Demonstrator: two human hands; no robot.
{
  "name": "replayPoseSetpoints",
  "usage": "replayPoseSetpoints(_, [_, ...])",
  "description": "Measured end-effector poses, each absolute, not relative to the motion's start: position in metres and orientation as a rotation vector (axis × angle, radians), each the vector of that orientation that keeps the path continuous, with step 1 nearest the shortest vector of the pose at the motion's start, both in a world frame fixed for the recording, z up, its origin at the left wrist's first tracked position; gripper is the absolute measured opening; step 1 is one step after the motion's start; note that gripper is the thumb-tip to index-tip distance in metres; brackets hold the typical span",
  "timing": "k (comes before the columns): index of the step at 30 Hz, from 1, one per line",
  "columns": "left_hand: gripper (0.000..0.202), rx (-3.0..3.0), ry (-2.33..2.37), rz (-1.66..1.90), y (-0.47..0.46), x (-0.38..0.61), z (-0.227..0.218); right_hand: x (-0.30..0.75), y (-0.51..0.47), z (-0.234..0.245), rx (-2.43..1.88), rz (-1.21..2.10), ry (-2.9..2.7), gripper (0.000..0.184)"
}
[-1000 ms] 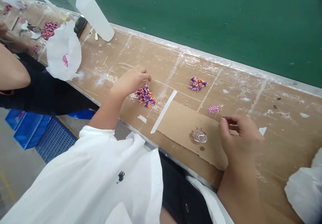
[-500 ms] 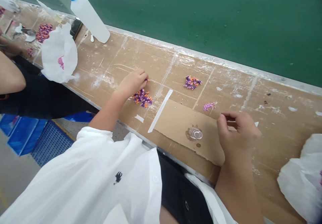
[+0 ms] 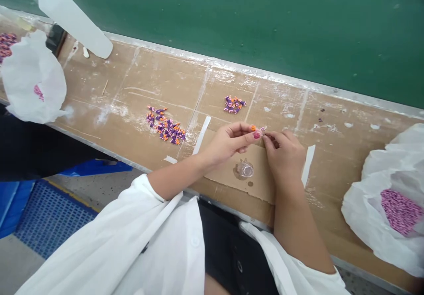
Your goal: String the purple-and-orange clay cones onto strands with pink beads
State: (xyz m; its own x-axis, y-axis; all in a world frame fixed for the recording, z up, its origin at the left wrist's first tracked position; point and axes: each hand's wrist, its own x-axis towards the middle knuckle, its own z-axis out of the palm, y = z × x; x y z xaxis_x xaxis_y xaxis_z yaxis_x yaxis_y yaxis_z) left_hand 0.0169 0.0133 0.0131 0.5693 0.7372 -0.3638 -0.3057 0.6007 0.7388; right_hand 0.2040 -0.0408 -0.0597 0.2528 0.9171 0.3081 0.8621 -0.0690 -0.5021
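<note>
My left hand [image 3: 228, 141] and my right hand [image 3: 284, 153] meet fingertip to fingertip above a brown cardboard sheet [image 3: 228, 175]. The left thumb and forefinger pinch a tiny orange and purple piece [image 3: 253, 128]. The right fingers pinch a small pink piece [image 3: 263, 131] against it. A little clear puddle of glue [image 3: 245, 169] lies on the cardboard just below both hands. A heap of purple and orange pieces [image 3: 166, 126] lies to the left, and a smaller heap [image 3: 233, 104] lies behind the hands.
A white squeeze bottle with a blue cap [image 3: 71, 19] leans at the back left. One white plastic bag [image 3: 31, 81] sits at the left, another with pink pieces [image 3: 391, 206] at the right. White paper strips [image 3: 201, 135] lie on the bench. A green wall [image 3: 265, 21] runs behind.
My left hand left the purple and orange heap and moved right, carrying one piece to my right hand. The right hand shifted left to meet it. The view panned right.
</note>
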Motion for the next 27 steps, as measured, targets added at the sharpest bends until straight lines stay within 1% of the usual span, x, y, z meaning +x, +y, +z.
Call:
replayPoseSetpoints(5, [0.064, 0.683, 0.677, 0.544, 0.007, 0.021, -0.003, 0.205, -0.037, -0.062, -2.012, 0.052, -1.682, 0.021])
replayPoseSetpoints(9, [0.062, 0.733, 0.712, 0.506, 0.008, 0.016, -0.002, 0.202, -0.033, -0.065, -2.058, 0.061, -1.702, 0.021])
replayPoseSetpoints(12, [0.062, 0.735, 0.699, 0.516, 0.008, 0.015, 0.001, 0.203, -0.031, -0.066, -2.034, 0.076, -1.682, 0.016])
replayPoseSetpoints(15, [0.062, 0.729, 0.697, 0.554, 0.008, 0.015, 0.001, 0.206, -0.036, -0.058, -1.9, 0.16, -1.555, 0.015])
replayPoseSetpoints(19, [0.06, 0.713, 0.676, 0.556, 0.006, 0.015, 0.002, 0.195, -0.054, -0.031, -1.6, 0.349, -1.328, 0.013])
replayPoseSetpoints(22, [0.06, 0.665, 0.588, 0.458, 0.001, 0.013, 0.003, 0.179, -0.065, -0.011, -1.381, 0.397, -1.393, 0.012])
replayPoseSetpoints(27, [0.054, 0.587, 0.518, 0.333, -0.005, 0.01, 0.001, 0.165, -0.069, 0.0, -1.269, 0.368, -1.469, 0.014])
